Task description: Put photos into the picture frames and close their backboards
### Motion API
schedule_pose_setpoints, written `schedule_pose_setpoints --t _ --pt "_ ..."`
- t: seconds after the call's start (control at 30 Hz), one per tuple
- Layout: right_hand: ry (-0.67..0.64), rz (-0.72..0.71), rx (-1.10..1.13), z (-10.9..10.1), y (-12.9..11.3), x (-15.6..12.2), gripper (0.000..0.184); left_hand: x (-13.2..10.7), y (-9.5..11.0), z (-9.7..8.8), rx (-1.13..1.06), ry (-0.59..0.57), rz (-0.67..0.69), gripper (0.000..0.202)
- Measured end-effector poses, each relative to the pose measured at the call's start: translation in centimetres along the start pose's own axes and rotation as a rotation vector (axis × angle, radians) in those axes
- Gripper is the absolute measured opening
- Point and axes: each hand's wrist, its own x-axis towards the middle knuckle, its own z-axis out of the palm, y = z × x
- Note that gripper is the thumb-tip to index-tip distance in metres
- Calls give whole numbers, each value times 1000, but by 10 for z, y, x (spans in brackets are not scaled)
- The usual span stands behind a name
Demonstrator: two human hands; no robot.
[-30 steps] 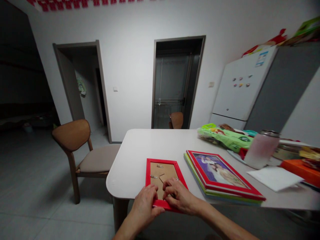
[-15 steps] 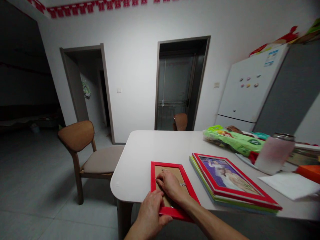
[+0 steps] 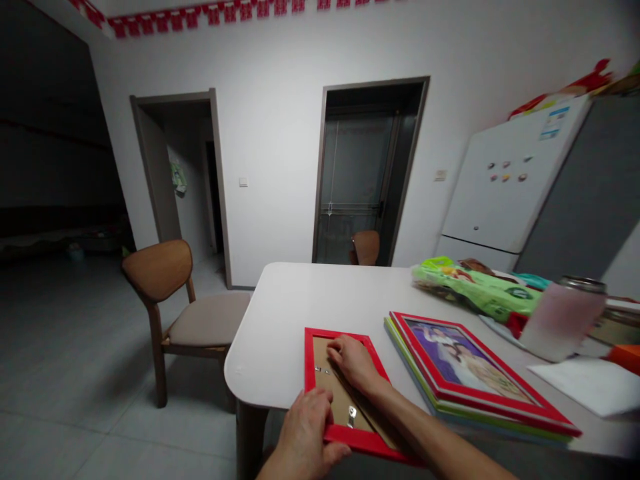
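A red picture frame (image 3: 312, 363) lies back side up at the table's near edge, its brown backing board (image 3: 336, 399) showing. My left hand (image 3: 306, 430) grips its near left corner, fingers on top and thumb along the front edge. Over the upper part of the board is my right hand (image 3: 354, 363), fingertips pinched together near the far edge; whatever they hold is hidden. A metal clip (image 3: 352, 417) shows at the near end of the board, and small metal fittings show at its left. My right forearm covers much of the frame's right side.
To the right is a stack of frames (image 3: 500, 393), a red one with a photo on top. Behind it are a green package (image 3: 480, 288), a pinkish jar (image 3: 563, 320) and white paper (image 3: 593, 380). A wooden chair (image 3: 160, 267) stands left of the white table (image 3: 300, 293).
My right hand has moved from the board's left side to its far end, uncovering the near clip and left fittings. My left hand keeps its grip. The view has shifted slightly.
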Motion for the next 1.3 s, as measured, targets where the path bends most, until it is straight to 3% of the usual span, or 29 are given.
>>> schedule_pose_setpoints --t 0.17,0.47,0.63,0.8,0.9,0.97,1.03,1.07,1.13,1.17,1.23,1.3 --pt "15 174 -12 5 20 18 25 -1 2 -3 6 -37 -16 62" --pt "48 385 7 9 22 36 21 -3 8 -7 84 -92 -69 66" --pt "93 303 155 -3 19 30 28 4 14 3 161 -141 -7 64" --pt "112 179 335 -30 28 3 33 15 31 11 149 -214 59 47" --pt "227 284 677 -49 42 -22 29 16 32 -1 45 -120 27 60" --pt "332 410 941 -54 44 -41 30 17 34 -13 -93 29 23 62" --pt "352 493 1072 -49 34 -59 32 21 43 -22 -300 206 20 53" --pt "301 513 1139 -43 24 -66 33 24 51 -23 -424 292 9 44" --pt "183 516 1240 -29 -1 -77 36 31 71 -22 -670 426 -28 26" --pt "57 488 1393 -24 -13 -80 36 35 82 -19 -783 472 -43 21" --pt "92 376 1609 -22 -29 -84 31 43 102 -14 -963 519 -49 22" --pt "225 313 1711 -37 -26 -85 21 53 117 -11 -1100 501 -11 32"
